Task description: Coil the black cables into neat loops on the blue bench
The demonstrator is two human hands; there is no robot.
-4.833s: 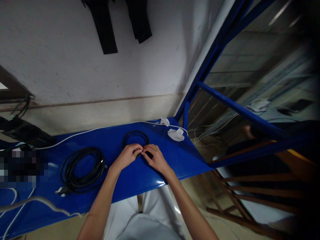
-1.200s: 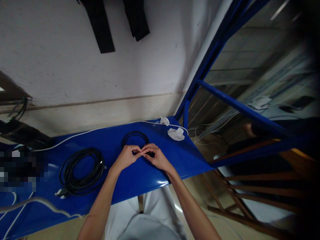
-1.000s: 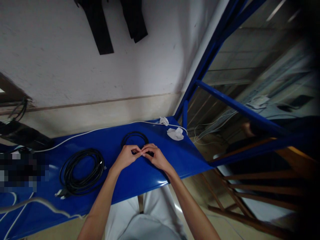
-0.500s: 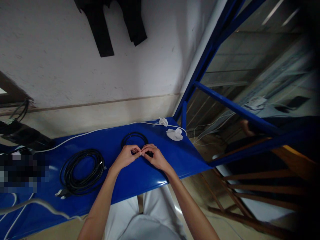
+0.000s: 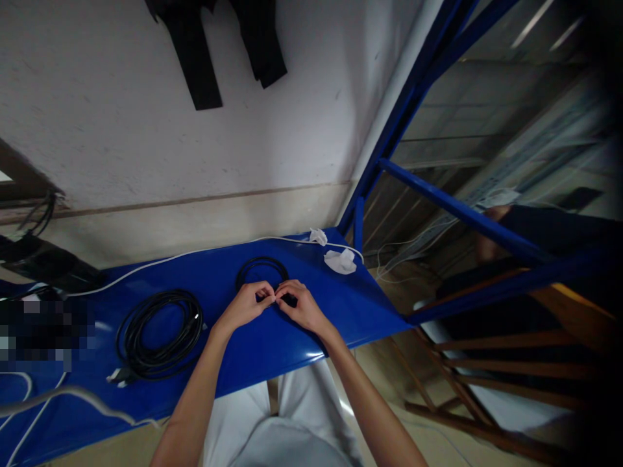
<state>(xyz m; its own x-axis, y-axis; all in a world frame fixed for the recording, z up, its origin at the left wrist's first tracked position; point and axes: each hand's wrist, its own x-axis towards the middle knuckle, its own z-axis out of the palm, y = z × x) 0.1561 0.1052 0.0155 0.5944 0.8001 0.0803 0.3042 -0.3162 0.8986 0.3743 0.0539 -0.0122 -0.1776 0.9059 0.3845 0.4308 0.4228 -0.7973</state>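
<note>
My left hand [image 5: 249, 303] and my right hand [image 5: 302, 305] meet over the blue table, thumbs and forefingers pinched together at nearly the same spot. Whatever lies between the fingertips is too small to make out. Just behind them rests a small coil of black cable [image 5: 263, 261], its near side hidden by my hands. A larger coil of black cable [image 5: 160, 334] lies flat to the left of my left forearm, with a plug [image 5: 121, 376] at its lower left.
A white cable [image 5: 204, 250] runs along the back of the blue table [image 5: 263, 360]. Crumpled white scraps [image 5: 341, 261] lie at its right end. Blue metal bars [image 5: 457, 201] and a wooden chair [image 5: 516, 357] stand to the right, where another person sits.
My hands stay almost in place, still pinched together. At the right, the other person's arm and dark-clothed body have shifted upward in view.
</note>
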